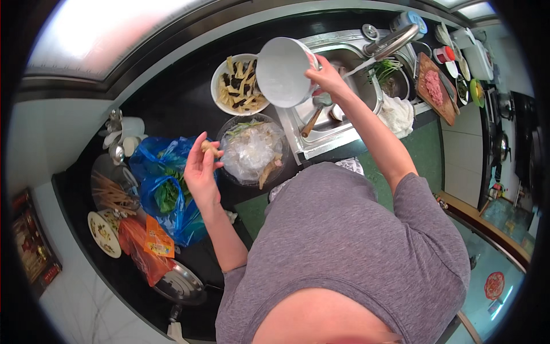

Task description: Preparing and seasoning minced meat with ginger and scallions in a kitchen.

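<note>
My left hand [203, 176] pinches a knob of ginger root [209, 148] between thumb and fingers, just left of a clear bowl [223, 167] heaped with crumpled plastic film [253, 146] and scraps. With my right hand [328, 77] I grip a white bowl [281, 71] by its rim. This bowl is tilted, its inside looks bare, and it hangs at the left edge of the steel sink [300, 142]. Partly behind it stands another white bowl [219, 101] filled with pale strips and dark pieces, perhaps tofu skin and wood ear fungus.
Water runs from the faucet [397, 41] near green onions [385, 66]. A wooden-handled tool [312, 122] lies in the sink. To the right, a cutting board [447, 112] holds minced meat [433, 87] and a knife [448, 89]. A blue plastic bag [148, 185] with leafy greens [168, 193] sits left.
</note>
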Demonstrator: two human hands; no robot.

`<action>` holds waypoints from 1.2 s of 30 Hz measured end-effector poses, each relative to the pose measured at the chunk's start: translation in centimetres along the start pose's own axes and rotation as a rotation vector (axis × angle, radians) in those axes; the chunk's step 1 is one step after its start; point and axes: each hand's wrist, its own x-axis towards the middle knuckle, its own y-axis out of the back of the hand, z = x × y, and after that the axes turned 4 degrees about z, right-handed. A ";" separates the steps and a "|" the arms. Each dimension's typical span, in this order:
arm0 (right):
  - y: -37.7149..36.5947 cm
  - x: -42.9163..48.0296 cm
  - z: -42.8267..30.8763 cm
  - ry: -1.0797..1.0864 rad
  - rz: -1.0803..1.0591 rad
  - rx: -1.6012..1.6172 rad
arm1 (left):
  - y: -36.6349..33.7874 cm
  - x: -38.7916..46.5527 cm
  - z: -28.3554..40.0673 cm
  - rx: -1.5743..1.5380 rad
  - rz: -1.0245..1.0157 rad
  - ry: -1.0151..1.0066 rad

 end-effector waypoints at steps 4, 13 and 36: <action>-3.1 0.7 -2.6 0.353 0.164 -0.479 | -0.8 0.8 -1.3 -0.067 -0.081 0.009; -2.6 -2.1 -2.7 0.572 0.324 -0.683 | -5.0 1.1 -2.9 -0.059 -0.173 0.065; 34.2 -12.3 19.7 -0.372 0.001 0.576 | -45.1 8.6 -15.6 -0.111 -0.515 0.562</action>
